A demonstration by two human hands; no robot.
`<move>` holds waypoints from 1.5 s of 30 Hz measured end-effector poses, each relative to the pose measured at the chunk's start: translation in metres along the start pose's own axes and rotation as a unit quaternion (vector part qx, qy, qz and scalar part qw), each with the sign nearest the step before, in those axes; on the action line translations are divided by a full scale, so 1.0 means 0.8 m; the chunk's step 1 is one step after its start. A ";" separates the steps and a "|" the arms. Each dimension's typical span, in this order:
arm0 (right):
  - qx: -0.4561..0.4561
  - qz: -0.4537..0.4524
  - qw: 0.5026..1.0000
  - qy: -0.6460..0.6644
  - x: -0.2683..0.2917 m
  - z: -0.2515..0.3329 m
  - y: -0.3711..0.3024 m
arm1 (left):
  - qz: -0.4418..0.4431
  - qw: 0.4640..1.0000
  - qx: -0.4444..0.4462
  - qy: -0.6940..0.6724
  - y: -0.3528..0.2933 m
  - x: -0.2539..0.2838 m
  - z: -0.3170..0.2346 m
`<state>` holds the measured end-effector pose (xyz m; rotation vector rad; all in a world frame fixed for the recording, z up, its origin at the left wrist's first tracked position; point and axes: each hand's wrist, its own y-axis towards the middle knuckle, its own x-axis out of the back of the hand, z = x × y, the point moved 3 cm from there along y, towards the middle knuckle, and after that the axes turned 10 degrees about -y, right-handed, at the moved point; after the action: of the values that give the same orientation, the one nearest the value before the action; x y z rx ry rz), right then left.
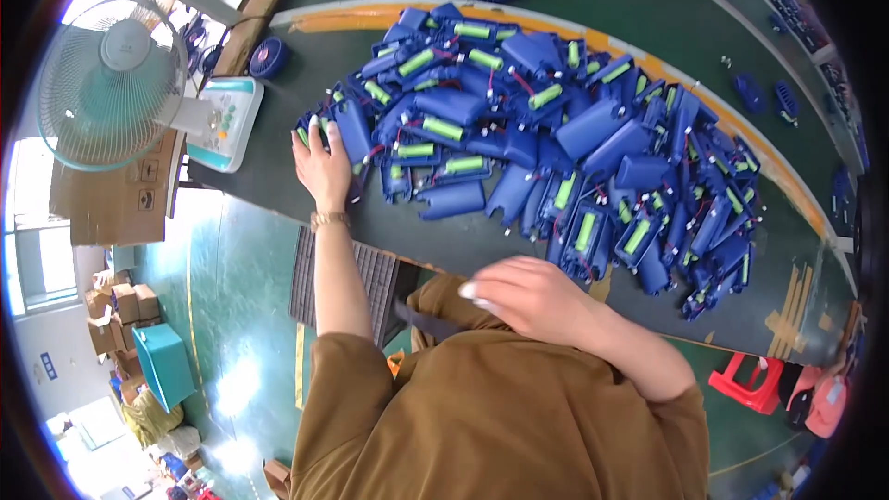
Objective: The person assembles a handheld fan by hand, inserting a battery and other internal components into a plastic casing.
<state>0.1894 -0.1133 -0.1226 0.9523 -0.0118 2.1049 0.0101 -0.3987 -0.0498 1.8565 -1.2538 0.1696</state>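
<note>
- The pile of blue casings [457, 106] lies on the dark tabletop [380, 215], starting at the left hand [322, 167] and spreading rightward, past and beyond the right hand [532, 296].
- The left hand reaches to the pile's near-left end, its fingers a little spread over small parts; whether it pinches one I cannot tell.
- Just right of the left hand's fingers, one larger casing [354, 130] lies with its smooth face up.
- The right hand is drawn in before the body, near the tabletop's close edge, fingers bent and mostly together; I cannot tell whether it holds anything.
- Ahead of the right hand, near it, are open casings with green cells [585, 232] inside.
- Beyond the left hand, farther out, sit a round blue fan head [269, 57] and, to its left, a white-and-teal tray [245, 130].
- The left hand's fingertips blend with the parts beneath, and its thumb is hard to make out.
- The right hand's palm is hidden; a pale patch at its fingertips is blurred, as is a dark strip [431, 322] below them.
- Overlapping casings hide much of one another, and the thin wires among them are too small to trace.
</note>
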 end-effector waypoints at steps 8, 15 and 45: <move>-0.127 -0.107 0.986 -0.020 0.140 -0.023 -0.057 | -0.038 0.997 -0.002 -0.070 0.114 -0.051 -0.085; -0.289 -0.216 0.927 -0.101 0.344 -0.132 -0.175 | 0.006 0.980 0.014 -0.198 0.265 -0.321 -0.172; -0.564 -0.440 0.689 -0.116 0.828 -0.845 -0.492 | 0.129 0.911 0.137 -0.366 0.330 -0.698 -0.229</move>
<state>-0.2250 0.8062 -0.3044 0.2744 -0.7445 0.7368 -0.4130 0.0861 -0.0847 2.0652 -2.0804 -0.2545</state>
